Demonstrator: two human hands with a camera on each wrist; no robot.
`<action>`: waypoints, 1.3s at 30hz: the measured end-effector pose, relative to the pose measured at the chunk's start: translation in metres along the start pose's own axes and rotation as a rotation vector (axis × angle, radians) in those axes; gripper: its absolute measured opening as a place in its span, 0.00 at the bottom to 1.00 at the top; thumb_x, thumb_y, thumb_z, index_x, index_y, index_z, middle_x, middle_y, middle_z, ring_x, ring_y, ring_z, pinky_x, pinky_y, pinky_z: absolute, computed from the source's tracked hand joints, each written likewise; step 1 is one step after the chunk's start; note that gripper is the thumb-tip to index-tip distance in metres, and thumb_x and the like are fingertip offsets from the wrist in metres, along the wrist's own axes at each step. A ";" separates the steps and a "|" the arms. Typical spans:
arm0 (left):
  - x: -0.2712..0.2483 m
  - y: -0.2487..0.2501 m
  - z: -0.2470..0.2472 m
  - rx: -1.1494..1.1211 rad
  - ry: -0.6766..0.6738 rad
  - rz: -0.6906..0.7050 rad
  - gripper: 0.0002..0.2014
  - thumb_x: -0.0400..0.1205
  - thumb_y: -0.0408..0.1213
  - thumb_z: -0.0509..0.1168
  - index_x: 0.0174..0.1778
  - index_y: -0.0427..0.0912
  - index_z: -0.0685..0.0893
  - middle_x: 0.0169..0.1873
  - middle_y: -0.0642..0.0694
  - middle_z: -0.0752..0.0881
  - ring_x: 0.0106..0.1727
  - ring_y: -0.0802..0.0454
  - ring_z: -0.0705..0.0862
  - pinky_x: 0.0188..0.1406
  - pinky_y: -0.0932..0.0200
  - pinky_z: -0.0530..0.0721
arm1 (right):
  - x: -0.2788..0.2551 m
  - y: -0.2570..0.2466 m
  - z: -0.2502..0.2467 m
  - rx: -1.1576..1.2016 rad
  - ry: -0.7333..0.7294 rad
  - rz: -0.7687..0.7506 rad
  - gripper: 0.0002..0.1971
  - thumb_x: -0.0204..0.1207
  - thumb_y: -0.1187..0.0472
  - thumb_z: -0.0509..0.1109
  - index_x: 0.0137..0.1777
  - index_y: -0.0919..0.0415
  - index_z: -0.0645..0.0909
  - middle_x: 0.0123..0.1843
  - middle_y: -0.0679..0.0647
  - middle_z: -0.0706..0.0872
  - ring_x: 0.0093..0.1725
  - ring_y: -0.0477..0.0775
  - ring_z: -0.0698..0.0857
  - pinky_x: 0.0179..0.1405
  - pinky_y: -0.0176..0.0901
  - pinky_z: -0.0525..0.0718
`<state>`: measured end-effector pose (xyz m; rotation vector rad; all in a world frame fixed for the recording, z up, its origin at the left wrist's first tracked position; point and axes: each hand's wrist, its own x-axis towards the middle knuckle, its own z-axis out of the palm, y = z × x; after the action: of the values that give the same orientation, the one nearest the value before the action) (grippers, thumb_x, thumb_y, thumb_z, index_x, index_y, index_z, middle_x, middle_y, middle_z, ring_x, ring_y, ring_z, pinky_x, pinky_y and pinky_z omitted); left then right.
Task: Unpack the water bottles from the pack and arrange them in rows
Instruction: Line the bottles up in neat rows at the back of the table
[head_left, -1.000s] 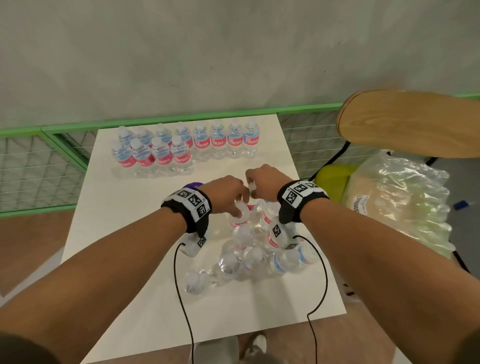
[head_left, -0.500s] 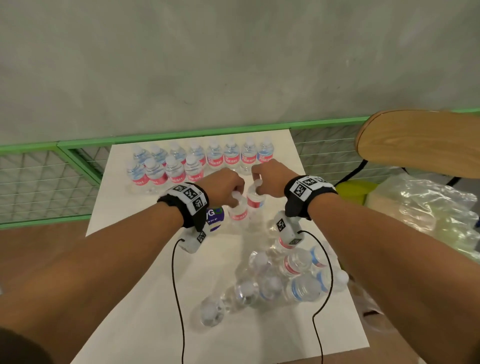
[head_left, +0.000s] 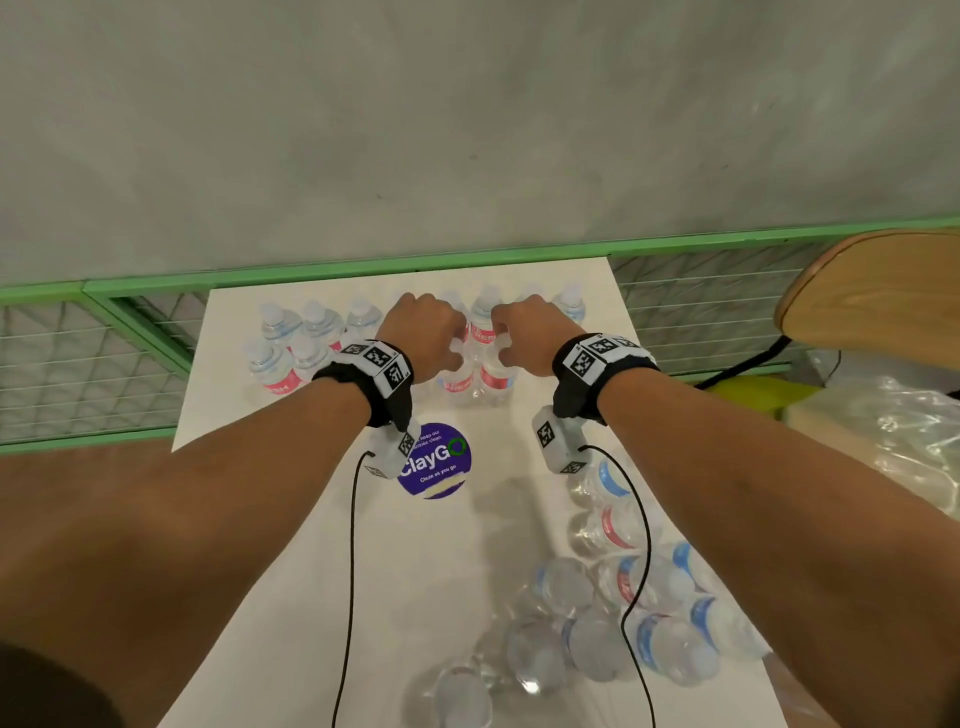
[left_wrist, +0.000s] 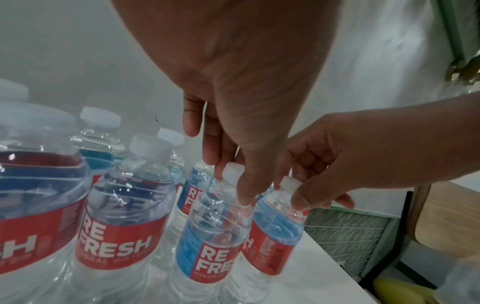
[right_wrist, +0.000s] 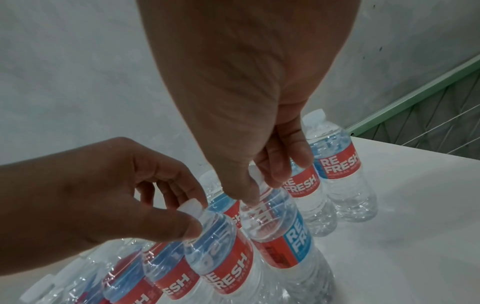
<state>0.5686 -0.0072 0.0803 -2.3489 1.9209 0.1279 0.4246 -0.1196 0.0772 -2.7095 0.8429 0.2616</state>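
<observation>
Two clear water bottles with red and blue labels hang upright by their white caps. My left hand (head_left: 423, 332) pinches the cap of the left bottle (head_left: 457, 382), also seen as the bottle (left_wrist: 210, 255). My right hand (head_left: 530, 332) pinches the cap of the right bottle (head_left: 496, 376), also seen as the bottle (right_wrist: 280, 236). Both bottles are side by side at the right end of the nearer row, their bases at or just above the white table (head_left: 415, 571). Standing bottles (head_left: 280, 364) fill the rows at the far edge. Several loose bottles (head_left: 623, 623) lie in clear wrap at the near right.
A round purple sticker (head_left: 434, 460) is on the table between my wrists. A green rail with wire mesh (head_left: 78, 358) runs behind and left of the table. A wooden chair (head_left: 883, 291) and crumpled clear plastic (head_left: 893, 431) are to the right.
Both hands have carried their bottles from above the pile forward to the rows at the far edge and lowered them beside the standing bottles.
</observation>
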 end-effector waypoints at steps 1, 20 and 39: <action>0.002 -0.002 0.001 0.008 0.005 0.003 0.15 0.75 0.50 0.71 0.55 0.51 0.88 0.47 0.48 0.89 0.51 0.44 0.84 0.55 0.50 0.75 | 0.004 0.000 0.001 -0.005 0.004 0.002 0.14 0.70 0.57 0.75 0.54 0.54 0.77 0.49 0.58 0.82 0.47 0.62 0.83 0.40 0.47 0.78; 0.007 -0.014 0.004 -0.021 0.033 -0.007 0.19 0.79 0.52 0.70 0.62 0.47 0.85 0.54 0.44 0.86 0.55 0.42 0.82 0.52 0.51 0.76 | 0.015 -0.004 0.002 0.001 0.105 0.056 0.24 0.76 0.45 0.70 0.65 0.59 0.74 0.54 0.61 0.83 0.51 0.64 0.84 0.46 0.51 0.84; 0.008 -0.018 0.008 -0.212 -0.011 -0.038 0.19 0.80 0.44 0.72 0.66 0.44 0.84 0.56 0.43 0.83 0.56 0.41 0.83 0.55 0.45 0.84 | 0.016 -0.005 -0.005 0.021 0.069 -0.073 0.13 0.76 0.61 0.71 0.60 0.52 0.82 0.54 0.56 0.83 0.50 0.58 0.81 0.44 0.45 0.74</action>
<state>0.5874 -0.0103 0.0720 -2.5079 1.9431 0.3565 0.4411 -0.1256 0.0792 -2.7372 0.7586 0.1432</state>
